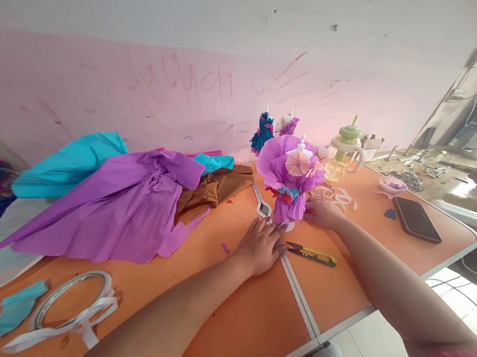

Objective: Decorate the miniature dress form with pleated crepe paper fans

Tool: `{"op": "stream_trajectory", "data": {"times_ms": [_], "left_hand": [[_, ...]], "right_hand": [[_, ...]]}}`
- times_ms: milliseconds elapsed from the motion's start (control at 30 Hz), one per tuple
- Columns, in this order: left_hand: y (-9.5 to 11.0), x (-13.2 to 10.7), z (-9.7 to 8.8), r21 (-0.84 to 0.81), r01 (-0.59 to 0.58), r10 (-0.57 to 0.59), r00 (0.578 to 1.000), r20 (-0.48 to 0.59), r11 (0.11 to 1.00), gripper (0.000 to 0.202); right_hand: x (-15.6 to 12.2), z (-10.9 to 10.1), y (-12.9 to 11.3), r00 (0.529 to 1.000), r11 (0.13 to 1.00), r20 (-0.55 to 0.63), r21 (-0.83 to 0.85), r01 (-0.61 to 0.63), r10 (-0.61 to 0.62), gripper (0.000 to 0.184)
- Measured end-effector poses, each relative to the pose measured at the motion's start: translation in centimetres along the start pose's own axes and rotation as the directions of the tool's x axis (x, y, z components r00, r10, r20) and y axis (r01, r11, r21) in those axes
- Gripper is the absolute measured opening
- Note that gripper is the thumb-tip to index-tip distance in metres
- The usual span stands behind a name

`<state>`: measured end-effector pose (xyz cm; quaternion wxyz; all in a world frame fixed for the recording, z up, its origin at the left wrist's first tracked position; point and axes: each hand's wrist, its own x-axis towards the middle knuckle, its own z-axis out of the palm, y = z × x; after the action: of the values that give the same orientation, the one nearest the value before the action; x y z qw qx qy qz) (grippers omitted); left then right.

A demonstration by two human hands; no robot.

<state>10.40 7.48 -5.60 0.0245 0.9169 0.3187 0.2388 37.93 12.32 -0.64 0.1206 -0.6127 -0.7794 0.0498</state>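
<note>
A small figure dressed in purple crepe paper (290, 178) stands upright on the orange table (223, 332). My left hand (260, 246) lies flat on the table with its fingers stretched toward the figure's base. My right hand (320, 212) grips the purple paper at the figure's lower right side. Yellow-handled thread snips (312, 252) lie on the table between my two forearms.
Heaped purple (106, 210), teal (67, 164) and brown (217, 186) crepe paper covers the back left. A roll of white ribbon (69, 309) lies front left. A black phone (417, 219), a green sippy cup (346, 152) and two more paper-dressed figures (273, 127) stand to the right and behind.
</note>
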Motion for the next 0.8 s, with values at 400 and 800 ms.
{"op": "stream_trajectory", "data": {"times_ms": [400, 800], "left_hand": [[0.2, -0.2, 0.0, 0.042, 0.051, -0.051, 0.999, -0.014, 0.998, 0.054], [-1.0, -0.3, 1.6, 0.073, 0.047, -0.048, 0.999, 0.005, 0.996, 0.044]], "right_hand": [[-0.3, -0.7, 1.1, 0.966, 0.990, -0.218, 0.015, -0.142, 0.142, 0.039], [0.5, 3.0, -1.3, 0.984, 0.913, -0.168, 0.388, 0.125, -0.063, 0.022]]}}
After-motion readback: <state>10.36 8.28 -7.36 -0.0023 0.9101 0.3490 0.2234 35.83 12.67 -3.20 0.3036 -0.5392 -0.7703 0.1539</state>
